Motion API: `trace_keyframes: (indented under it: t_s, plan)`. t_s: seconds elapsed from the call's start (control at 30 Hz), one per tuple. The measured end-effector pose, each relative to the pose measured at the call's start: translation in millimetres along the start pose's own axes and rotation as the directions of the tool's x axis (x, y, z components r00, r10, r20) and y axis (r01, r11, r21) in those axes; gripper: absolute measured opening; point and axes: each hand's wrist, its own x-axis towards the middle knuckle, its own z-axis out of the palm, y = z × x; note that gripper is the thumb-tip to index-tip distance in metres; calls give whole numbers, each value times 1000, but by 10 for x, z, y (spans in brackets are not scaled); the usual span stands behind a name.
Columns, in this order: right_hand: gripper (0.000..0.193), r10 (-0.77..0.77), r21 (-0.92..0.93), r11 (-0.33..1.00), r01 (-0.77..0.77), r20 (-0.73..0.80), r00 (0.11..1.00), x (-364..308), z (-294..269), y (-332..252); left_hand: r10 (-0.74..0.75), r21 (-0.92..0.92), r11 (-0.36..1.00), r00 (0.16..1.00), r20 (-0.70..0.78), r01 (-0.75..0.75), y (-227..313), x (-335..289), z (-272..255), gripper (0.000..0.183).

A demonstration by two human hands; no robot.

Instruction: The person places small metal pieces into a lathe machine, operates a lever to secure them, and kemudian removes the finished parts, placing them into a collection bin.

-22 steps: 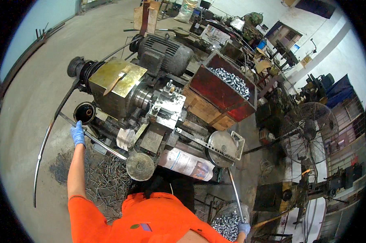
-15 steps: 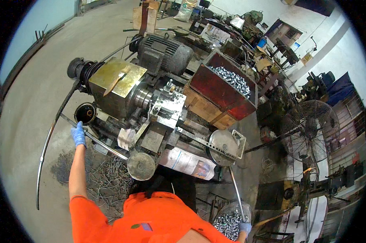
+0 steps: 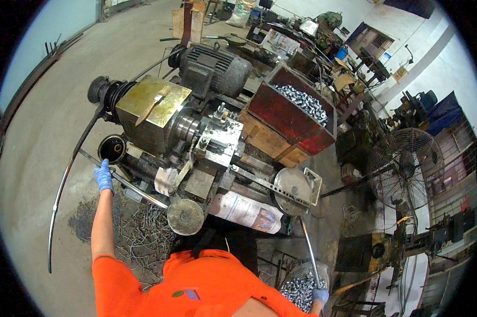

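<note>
My left hand (image 3: 104, 178), in a blue glove, is wrapped round the far end of a long metal lever (image 3: 143, 193) that runs to a round hub (image 3: 185, 216) on the front of a small lathe-like machine (image 3: 148, 119). At the lower right, my gloved right hand (image 3: 320, 296) is closed on the low end of a second metal lever (image 3: 308, 248), which slopes down from a round steel disc (image 3: 293, 189). The machine's shiny spindle (image 3: 186, 128) faces an oily metal tool block (image 3: 219, 142). A basket of small metal parts (image 3: 299, 291) lies beside my right hand, partly hidden by my orange shirt.
Behind the tool block, a dark red bin (image 3: 275, 111) of small metal parts rests on a wooden crate (image 3: 272, 140). A brush (image 3: 153, 108) lies on the gearbox cover. Metal shavings (image 3: 143, 232) litter the floor. A big fan (image 3: 406, 168) stands at the right.
Both hands keep their grip on the levers, which look almost unmoved. The whole view has shifted very slightly.
</note>
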Motion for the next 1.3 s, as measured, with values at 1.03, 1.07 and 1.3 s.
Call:
trace_keyframes:
  t_s: [1.03, 1.07, 1.3]
  plan:
    - [51, 53, 72, 996, -52, -8, 999, 24, 276, 108, -15, -191, 981, 997, 79, 30, 183, -151, 15, 24]
    - [50, 65, 82, 995, -64, -9, 998, -12, 238, 76, -12, -206, 978, 996, 86, 30, 193, -163, 13, 24]
    - [47, 44, 58, 997, -41, -56, 997, 87, 449, 168, -12, -248, 968, 997, 73, 30, 130, -106, 22, 22]
